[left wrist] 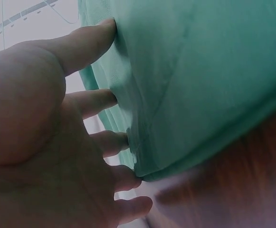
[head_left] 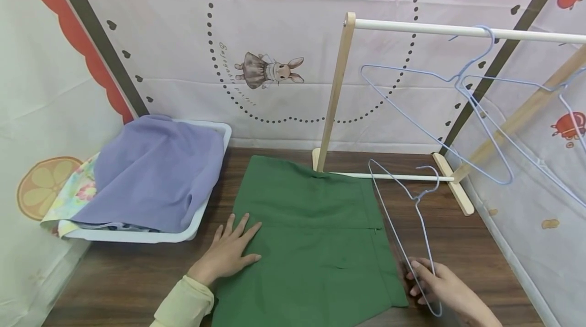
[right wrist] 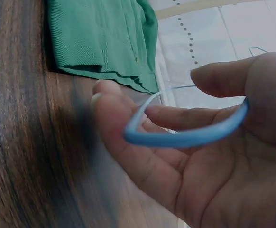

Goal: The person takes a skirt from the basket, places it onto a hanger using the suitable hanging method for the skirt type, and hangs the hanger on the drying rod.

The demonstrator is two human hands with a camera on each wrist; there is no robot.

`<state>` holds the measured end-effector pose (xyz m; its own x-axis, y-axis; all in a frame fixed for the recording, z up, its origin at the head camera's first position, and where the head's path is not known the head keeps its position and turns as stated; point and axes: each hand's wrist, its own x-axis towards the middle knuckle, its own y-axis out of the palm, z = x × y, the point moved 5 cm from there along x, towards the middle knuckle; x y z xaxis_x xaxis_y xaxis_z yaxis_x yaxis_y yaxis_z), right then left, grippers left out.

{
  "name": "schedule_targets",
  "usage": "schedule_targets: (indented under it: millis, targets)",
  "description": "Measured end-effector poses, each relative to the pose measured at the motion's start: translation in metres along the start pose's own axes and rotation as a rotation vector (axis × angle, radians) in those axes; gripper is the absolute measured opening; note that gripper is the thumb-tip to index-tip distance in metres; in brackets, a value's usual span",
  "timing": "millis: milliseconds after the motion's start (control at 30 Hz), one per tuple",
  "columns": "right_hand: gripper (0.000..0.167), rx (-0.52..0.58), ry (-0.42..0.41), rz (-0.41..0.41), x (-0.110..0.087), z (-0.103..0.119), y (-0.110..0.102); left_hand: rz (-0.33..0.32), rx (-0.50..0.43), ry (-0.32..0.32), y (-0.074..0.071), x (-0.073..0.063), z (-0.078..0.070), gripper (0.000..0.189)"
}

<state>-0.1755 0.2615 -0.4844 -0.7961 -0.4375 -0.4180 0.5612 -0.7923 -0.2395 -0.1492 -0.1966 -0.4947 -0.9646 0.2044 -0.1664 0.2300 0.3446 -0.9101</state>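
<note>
A green garment [head_left: 306, 250] lies spread on the table, with a narrow band along its right edge. My left hand [head_left: 231, 253] rests on its left edge, fingers spread; in the left wrist view the fingertips [left wrist: 108, 97] touch the green cloth [left wrist: 204, 85]. To the right of the garment, my right hand [head_left: 432, 284] holds a light blue wire hanger [head_left: 423, 225] by one end, its hook pointing away from me. Seen from the right wrist, the hanger's bent end [right wrist: 185, 137] lies across the curled fingers and palm.
A white basket [head_left: 137, 237] at the left holds a purple cloth [head_left: 160, 174] and a flowered one [head_left: 78, 189]. At the back right stands a wood and white rack [head_left: 339, 88] with more blue hangers [head_left: 458, 80] on its rail. Patterned sheets [head_left: 284, 6] enclose the table [head_left: 123, 281].
</note>
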Motion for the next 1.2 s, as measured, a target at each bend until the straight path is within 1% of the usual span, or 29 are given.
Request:
schedule_targets:
  millis: [167, 300, 500, 667, 800, 900, 1000, 1100, 1200]
  targets:
    - [0.060, -0.061, -0.001, -0.010, 0.003, -0.002, 0.001, -0.006, 0.000, 0.004, 0.000, 0.001, 0.000, 0.075]
    - [0.057, -0.116, 0.011, -0.036, 0.006, -0.001, 0.002, -0.007, 0.006, 0.005, -0.001, 0.002, 0.000, 0.075]
    - [0.055, -0.186, 0.024, -0.097, 0.008, 0.001, 0.003, -0.019, 0.022, 0.003, -0.003, 0.002, 0.000, 0.075]
    - [0.052, -0.191, -0.017, -0.103, 0.008, 0.004, 0.005, -0.014, 0.022, 0.007, -0.003, 0.003, -0.002, 0.074]
    - [0.049, -0.196, -0.053, -0.129, 0.009, 0.009, 0.004, -0.004, 0.007, 0.006, -0.003, 0.004, -0.003, 0.074]
    - [0.050, -0.206, -0.065, -0.167, 0.009, 0.014, 0.000, -0.005, 0.002, 0.009, -0.003, 0.004, -0.003, 0.074]
    - [0.050, -0.241, -0.070, -0.241, 0.010, 0.022, -0.005, -0.010, 0.000, 0.012, -0.002, 0.005, -0.003, 0.074]
    - [0.050, -0.318, -0.082, -0.322, 0.011, 0.034, -0.011, -0.004, 0.001, 0.003, 0.000, 0.004, -0.002, 0.074]
    - [0.051, -0.401, -0.101, -0.370, 0.015, 0.046, -0.015, 0.000, 0.005, -0.017, 0.001, 0.001, -0.001, 0.075]
